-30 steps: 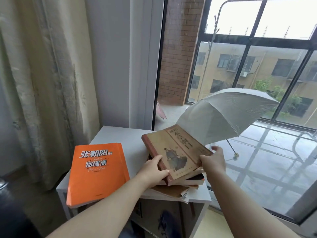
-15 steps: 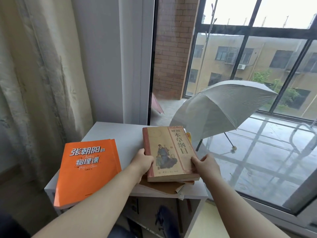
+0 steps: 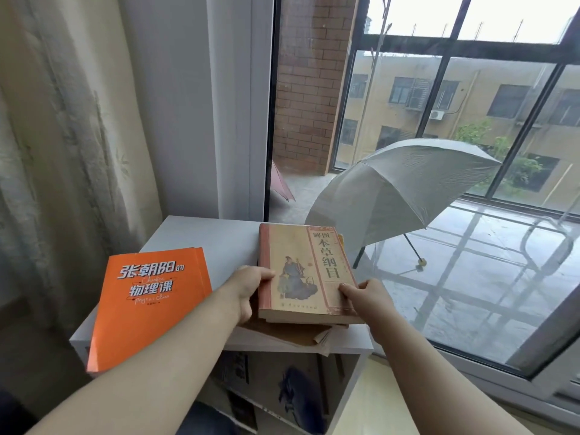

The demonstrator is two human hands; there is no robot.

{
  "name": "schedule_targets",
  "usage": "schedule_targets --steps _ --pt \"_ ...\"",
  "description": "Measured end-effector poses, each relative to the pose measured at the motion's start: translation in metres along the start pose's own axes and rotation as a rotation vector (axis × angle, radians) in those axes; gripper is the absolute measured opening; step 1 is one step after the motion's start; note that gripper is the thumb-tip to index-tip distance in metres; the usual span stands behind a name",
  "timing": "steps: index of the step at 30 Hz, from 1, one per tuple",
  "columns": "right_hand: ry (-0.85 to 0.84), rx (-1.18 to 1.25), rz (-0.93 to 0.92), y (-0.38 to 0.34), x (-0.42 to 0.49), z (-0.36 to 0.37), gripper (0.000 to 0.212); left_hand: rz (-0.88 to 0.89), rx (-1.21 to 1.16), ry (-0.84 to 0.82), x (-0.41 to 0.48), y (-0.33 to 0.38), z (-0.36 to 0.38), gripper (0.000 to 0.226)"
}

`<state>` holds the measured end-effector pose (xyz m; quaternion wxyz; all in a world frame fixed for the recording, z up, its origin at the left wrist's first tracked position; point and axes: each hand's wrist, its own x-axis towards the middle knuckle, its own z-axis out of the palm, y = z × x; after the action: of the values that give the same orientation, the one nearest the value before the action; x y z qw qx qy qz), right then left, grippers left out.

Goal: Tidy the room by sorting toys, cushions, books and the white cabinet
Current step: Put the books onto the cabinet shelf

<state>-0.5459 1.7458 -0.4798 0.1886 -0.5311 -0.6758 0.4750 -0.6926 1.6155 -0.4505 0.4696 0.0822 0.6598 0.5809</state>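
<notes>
Two books: orange book lies at 9 o'clock from the tan book, both on the white cabinet.
Left hand: grips the tan book's spine edge, thumb on the cover.
Tan book: thick, stiff, probably heavy; sits on a loose stack; best held at both sides.
Right hand: grips its 3 o'clock edge, fingers curled.

A pale patterned curtain hangs at the left beside a plain grey wall. Daylight comes through the large dark-framed window. Outside, an open grey umbrella rests on the wet balcony floor, near a brick wall; a yellow building stands beyond.
</notes>
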Motion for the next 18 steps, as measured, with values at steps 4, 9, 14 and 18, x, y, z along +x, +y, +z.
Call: schedule_targets --steps 4,9,14,18 --pt "-0.027 0.078 0.050 0.004 0.000 -0.003 0.021 -0.021 0.031 -0.150 0.003 -0.003 0.003 0.052" --pt "-0.060 0.029 0.075 0.004 -0.003 -0.001 0.037 0.062 0.057 0.213 0.011 -0.016 0.003 0.065" --pt "-0.076 0.116 0.100 0.006 -0.009 0.000 0.035 0.285 0.177 0.427 0.001 -0.018 -0.001 0.034" --pt "0.005 0.159 0.164 0.015 -0.010 0.000 0.040 0.448 0.206 0.460 -0.014 -0.006 -0.018 0.018"
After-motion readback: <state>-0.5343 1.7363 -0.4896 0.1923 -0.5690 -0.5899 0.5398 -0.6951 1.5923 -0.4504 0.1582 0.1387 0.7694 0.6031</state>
